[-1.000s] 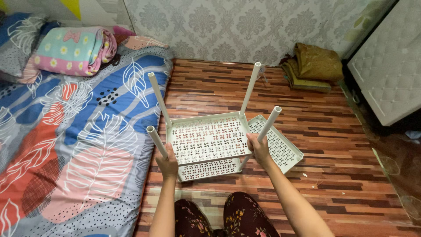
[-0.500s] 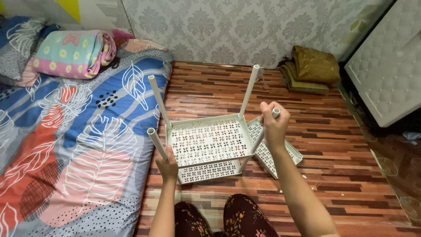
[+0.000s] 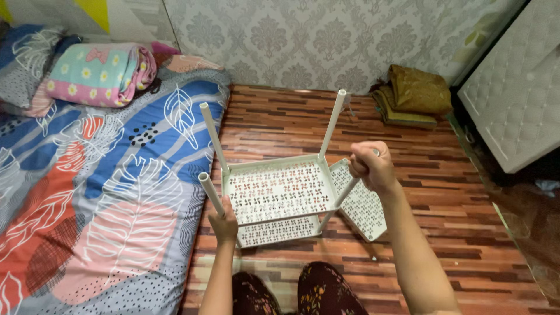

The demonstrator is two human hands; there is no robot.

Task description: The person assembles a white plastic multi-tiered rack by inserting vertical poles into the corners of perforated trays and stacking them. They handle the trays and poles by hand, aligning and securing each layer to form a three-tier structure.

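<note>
Head view — hands gripping rack poles

Left hand reaching forward low, fingers curling shut in grip, forearm extending straight up from below. Right hand raised higher, fist closing tight, knuckles facing camera, forearm angling in from lower right.

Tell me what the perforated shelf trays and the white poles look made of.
Shelf trays: likely moulded plastic, matte off-white, judging by the regular cut-out pattern and thin raised rim. Poles: hollow tubes, open ends showing; smooth white, plastic or painted metal, cannot tell. The right hand grips one pole, the left hand another.
</note>
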